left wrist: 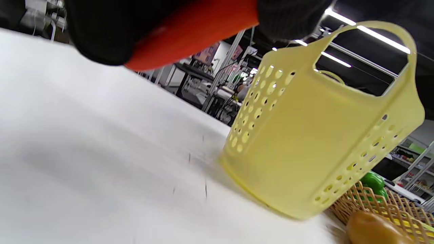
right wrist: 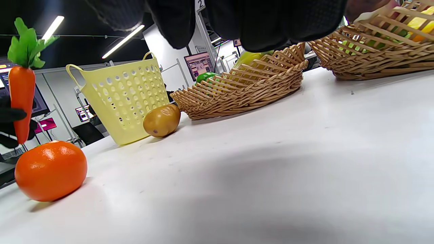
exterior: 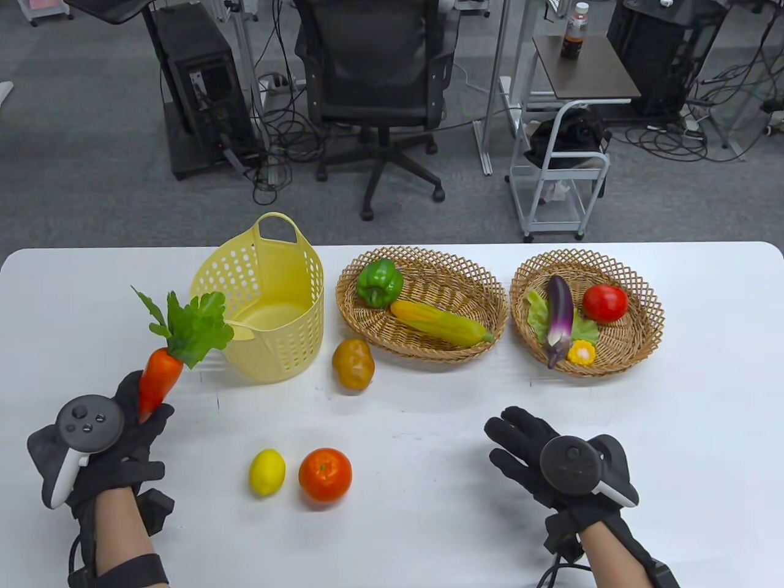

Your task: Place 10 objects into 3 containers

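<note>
My left hand grips an orange carrot by its tip, leaves up, left of the empty yellow plastic basket; the carrot also shows in the left wrist view and the right wrist view. My right hand hovers flat and empty over the table. A potato, a lemon and an orange lie loose on the table. The middle wicker basket holds a green pepper and a corn cob. The right wicker basket holds an eggplant, a tomato, a lettuce leaf and a small yellow piece.
The white table runs the full width, its far edge just behind the baskets. An office chair and a small cart stand beyond it.
</note>
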Action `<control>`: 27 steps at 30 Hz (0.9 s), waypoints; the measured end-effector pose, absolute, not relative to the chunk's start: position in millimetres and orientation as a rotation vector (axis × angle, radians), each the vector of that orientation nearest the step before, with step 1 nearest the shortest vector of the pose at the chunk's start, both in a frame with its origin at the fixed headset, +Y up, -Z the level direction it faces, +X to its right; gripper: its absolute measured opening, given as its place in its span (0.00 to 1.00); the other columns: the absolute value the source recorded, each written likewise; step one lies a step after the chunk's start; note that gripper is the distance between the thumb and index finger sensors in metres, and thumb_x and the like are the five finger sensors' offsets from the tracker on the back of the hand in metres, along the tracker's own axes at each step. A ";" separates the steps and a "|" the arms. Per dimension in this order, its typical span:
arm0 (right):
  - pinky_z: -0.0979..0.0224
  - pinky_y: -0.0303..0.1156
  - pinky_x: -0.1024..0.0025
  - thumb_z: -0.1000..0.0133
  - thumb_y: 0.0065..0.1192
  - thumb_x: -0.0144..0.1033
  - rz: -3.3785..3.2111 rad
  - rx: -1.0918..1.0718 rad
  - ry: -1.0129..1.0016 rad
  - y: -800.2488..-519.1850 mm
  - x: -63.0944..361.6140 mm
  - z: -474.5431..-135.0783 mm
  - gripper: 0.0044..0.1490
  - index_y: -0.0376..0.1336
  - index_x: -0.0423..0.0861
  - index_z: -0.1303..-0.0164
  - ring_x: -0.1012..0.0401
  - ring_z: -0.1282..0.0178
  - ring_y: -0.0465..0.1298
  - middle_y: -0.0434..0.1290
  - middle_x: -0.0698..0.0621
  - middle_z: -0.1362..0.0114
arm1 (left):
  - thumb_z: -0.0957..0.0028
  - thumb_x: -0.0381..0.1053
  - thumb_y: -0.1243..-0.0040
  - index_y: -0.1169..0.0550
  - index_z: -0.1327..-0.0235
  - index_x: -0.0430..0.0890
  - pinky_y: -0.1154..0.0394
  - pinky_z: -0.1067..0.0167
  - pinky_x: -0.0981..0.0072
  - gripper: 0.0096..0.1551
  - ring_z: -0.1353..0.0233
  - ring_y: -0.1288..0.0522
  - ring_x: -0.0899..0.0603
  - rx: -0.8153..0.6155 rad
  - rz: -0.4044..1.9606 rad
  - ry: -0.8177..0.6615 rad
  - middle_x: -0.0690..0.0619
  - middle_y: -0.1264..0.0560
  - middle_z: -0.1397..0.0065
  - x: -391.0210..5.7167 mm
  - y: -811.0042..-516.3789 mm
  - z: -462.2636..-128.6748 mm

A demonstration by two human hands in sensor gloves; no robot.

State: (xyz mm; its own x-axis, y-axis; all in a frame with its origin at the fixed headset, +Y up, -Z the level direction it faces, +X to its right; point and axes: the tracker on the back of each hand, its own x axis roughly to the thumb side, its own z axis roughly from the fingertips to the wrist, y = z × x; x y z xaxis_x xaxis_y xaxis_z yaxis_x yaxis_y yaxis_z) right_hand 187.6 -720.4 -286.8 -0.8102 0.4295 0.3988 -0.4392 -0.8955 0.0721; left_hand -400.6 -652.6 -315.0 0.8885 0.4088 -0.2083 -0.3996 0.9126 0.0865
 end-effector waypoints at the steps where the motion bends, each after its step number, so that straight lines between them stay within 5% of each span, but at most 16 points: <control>1: 0.24 0.63 0.41 0.35 0.47 0.54 2.622 0.571 -0.029 -720.6 187.4 -286.9 0.35 0.55 0.52 0.19 0.39 0.21 0.63 0.53 0.38 0.14 | 0.36 0.58 0.44 0.52 0.20 0.60 0.23 0.37 0.38 0.40 0.24 0.28 0.30 0.064 0.392 0.222 0.37 0.36 0.21 -396.1 -644.5 -318.4; 14: 0.24 0.63 0.41 0.35 0.47 0.55 2.640 0.580 -0.002 -721.4 184.8 -287.3 0.37 0.53 0.50 0.18 0.39 0.20 0.62 0.53 0.38 0.13 | 0.40 0.56 0.39 0.50 0.16 0.47 0.18 0.45 0.57 0.48 0.35 0.18 0.42 0.223 0.097 0.156 0.45 0.27 0.28 -336.1 -596.5 -366.0; 19: 0.24 0.63 0.41 0.35 0.47 0.55 2.638 0.579 0.001 -721.8 184.7 -287.6 0.37 0.53 0.49 0.17 0.39 0.21 0.62 0.53 0.38 0.13 | 0.38 0.56 0.42 0.39 0.17 0.52 0.18 0.44 0.56 0.37 0.40 0.17 0.44 0.232 0.066 0.179 0.43 0.23 0.30 -320.5 -592.3 -381.5; 27: 0.24 0.63 0.41 0.35 0.46 0.56 2.644 0.580 0.027 -722.9 184.3 -288.6 0.38 0.52 0.49 0.17 0.39 0.21 0.62 0.53 0.38 0.13 | 0.39 0.57 0.40 0.37 0.18 0.51 0.19 0.41 0.56 0.37 0.35 0.18 0.44 0.287 0.036 0.199 0.44 0.28 0.24 -314.7 -589.5 -387.0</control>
